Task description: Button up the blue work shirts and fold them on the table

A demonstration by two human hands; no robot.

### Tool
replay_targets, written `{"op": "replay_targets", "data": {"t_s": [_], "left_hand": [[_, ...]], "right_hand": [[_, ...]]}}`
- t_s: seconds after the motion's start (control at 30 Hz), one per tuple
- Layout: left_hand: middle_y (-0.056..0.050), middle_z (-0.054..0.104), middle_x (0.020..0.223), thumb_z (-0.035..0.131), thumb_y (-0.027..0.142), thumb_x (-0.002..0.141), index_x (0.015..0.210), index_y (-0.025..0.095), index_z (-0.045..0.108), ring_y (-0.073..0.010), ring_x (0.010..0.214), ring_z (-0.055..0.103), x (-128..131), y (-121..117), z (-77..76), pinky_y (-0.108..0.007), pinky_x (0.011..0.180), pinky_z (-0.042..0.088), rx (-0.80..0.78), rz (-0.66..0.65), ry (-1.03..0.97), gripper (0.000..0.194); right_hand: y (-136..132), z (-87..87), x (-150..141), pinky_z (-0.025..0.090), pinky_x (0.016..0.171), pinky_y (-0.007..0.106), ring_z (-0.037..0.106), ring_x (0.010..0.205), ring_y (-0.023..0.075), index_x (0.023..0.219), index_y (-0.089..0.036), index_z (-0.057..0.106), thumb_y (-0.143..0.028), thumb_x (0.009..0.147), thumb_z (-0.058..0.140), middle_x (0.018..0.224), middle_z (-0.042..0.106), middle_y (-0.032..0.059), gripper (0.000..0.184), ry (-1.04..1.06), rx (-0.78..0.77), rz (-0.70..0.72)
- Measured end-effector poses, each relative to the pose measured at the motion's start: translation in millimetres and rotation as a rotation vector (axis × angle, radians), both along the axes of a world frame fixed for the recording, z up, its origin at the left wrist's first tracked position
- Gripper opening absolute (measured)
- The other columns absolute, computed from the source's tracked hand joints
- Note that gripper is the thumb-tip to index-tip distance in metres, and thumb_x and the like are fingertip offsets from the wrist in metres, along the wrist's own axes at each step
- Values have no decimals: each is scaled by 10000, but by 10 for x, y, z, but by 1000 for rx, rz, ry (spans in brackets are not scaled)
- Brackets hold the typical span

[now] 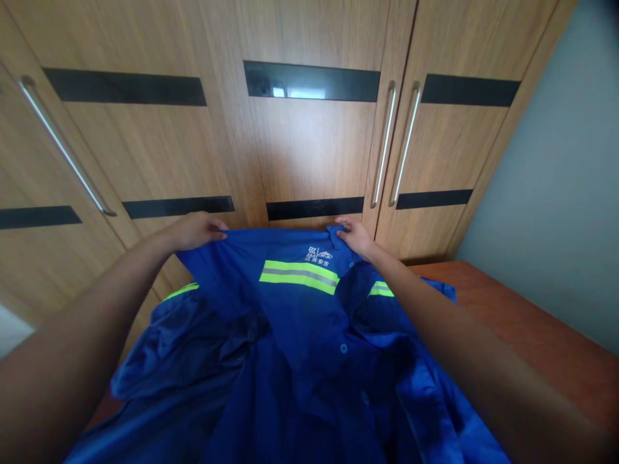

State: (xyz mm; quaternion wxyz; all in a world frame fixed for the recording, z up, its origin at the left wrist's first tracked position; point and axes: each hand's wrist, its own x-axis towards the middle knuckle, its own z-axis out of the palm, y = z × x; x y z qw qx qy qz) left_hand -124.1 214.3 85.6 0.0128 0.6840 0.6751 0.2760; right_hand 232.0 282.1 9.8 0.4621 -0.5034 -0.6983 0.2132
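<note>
A blue work jacket (300, 322) with yellow-green reflective strips and a white printed logo on its chest spreads out before me. My left hand (197, 231) pinches its upper edge at the shoulder. By the collar, my right hand (355, 237) is closed on the cloth. Between the two hands the top edge is pulled nearly straight. Buttons run down the front below my right hand, and the lower part lies in loose folds toward me. A sleeve with a reflective strip (382, 289) shows partly behind my right forearm.
A wooden wardrobe (309, 148) with black inlaid bands and long metal handles (405, 145) stands close behind the jacket. The reddish-brown surface (527, 335) under the jacket extends to the right, beside a grey wall (556, 193).
</note>
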Motion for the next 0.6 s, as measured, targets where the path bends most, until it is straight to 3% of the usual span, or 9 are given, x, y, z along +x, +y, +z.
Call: {"op": "replay_targets", "data": {"t_s": [0.17,0.37,0.53,0.6], "left_hand": [[-86,669,991,596,389,778,1001,238,665,-307,1057,580,157,-53,-311,-406,886,464,2,33,141,278],[-113,616,1106,509,252,816,1014,223,652,-321,1120,524,510,-185,-719,-441,941,416,3,-33,479,246],[-82,610,1148,507,275,837,1101,261,638,-280,1110,529,1048,-303,-880,-399,982,394,-32,-244,339,295],[-89,612,1150,519,294,838,1118,258,634,-281,1109,537,1259,-283,-914,-392,969,403,-64,-301,305,305]], "right_hand": [[34,-212,-40,426,1009,300,559,1159,175,1256,-167,541,-66,731,603,1282,593,65,538,-208,-48,-47],[-121,-497,511,439,957,329,590,1112,244,1106,-167,653,-179,798,568,1176,654,107,320,-446,-192,-248],[-179,-751,910,445,918,355,579,1125,293,1226,-73,575,-291,843,530,1214,610,207,443,-528,-297,-433],[-193,-860,971,458,887,338,598,1099,287,1210,-66,588,-318,830,552,1160,642,201,458,-541,-335,-462]]}}
